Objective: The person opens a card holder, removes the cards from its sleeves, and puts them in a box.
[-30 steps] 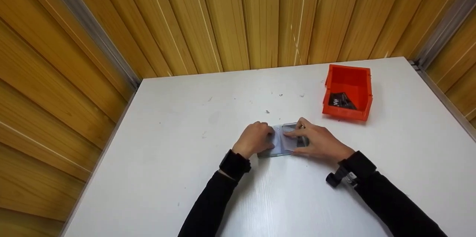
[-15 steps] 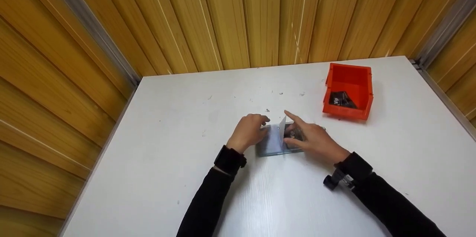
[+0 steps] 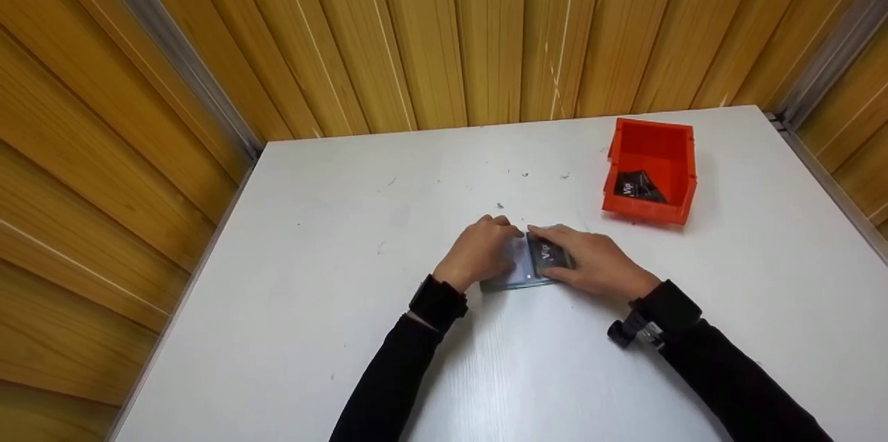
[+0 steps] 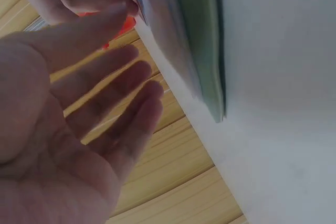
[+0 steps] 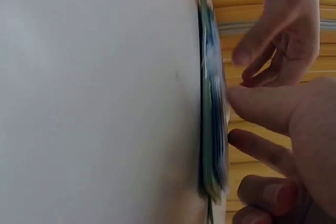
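An open card holder with clear sleeves lies on the white table, its greenish cover edge-on in the left wrist view. On its right side is a black card marked "Vip". My left hand is over the left side, its fingers loosely spread and holding nothing in the left wrist view. My right hand reaches in from the right, thumb and forefinger apart at the black card's edges. Seen from the right wrist, the right thumb has its tip right at the stacked sleeves.
A red bin stands at the back right of the table, with several black cards inside. Wood-patterned walls rise behind the table and at its sides. Small dark marks dot the tabletop.
A whitish sleeve that my right hand was lifting stood upright half a second ago and now lies down, leaving the black card in view. My left hand has come back over the holder's left side.
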Tool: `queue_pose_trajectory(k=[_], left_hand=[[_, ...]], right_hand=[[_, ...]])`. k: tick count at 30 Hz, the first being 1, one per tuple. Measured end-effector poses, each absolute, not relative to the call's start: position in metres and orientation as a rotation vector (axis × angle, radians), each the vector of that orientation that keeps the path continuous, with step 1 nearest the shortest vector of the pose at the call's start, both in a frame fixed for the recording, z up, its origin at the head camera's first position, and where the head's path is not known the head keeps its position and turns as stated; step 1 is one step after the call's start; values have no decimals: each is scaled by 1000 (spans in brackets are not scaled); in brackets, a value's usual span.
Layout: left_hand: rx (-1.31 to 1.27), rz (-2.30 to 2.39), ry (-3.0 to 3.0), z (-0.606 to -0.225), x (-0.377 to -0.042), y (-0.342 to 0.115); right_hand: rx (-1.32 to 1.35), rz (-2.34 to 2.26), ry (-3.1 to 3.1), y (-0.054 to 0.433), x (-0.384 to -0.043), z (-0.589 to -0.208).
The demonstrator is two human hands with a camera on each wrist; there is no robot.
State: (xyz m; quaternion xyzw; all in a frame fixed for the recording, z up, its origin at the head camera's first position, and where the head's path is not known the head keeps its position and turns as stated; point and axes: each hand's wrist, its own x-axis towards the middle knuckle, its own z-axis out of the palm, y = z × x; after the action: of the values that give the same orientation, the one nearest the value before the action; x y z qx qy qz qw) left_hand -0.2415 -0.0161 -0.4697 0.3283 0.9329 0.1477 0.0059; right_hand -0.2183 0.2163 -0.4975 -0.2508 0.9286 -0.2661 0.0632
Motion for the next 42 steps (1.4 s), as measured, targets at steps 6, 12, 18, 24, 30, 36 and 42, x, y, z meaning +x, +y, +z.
queue_pose_trajectory(k=[6, 12, 18, 24, 30, 36, 42], left_hand=[[1196, 366, 2744, -474, -238, -10], [1023, 481, 2691, -475, -237, -4], [461, 1177, 2504, -479, -236, 6], [59, 1617, 2216, -482, -238, 12], [7, 1701, 2099, -486, -239, 15], [-5, 1697, 2148, -494, -237, 21], [-29, 1700, 2233, -498, -232, 27]], right_hand=[[-667, -731, 2821, 234, -228, -499], [-553, -813, 2750, 252, -233, -501], [-608, -864, 2739, 255, -238, -506], [-600, -898, 2745, 256, -239, -506], [-611, -914, 2735, 256, -241, -508], [-624, -916, 2729, 255, -240, -510], [-642, -924, 2727, 255, -240, -511]])
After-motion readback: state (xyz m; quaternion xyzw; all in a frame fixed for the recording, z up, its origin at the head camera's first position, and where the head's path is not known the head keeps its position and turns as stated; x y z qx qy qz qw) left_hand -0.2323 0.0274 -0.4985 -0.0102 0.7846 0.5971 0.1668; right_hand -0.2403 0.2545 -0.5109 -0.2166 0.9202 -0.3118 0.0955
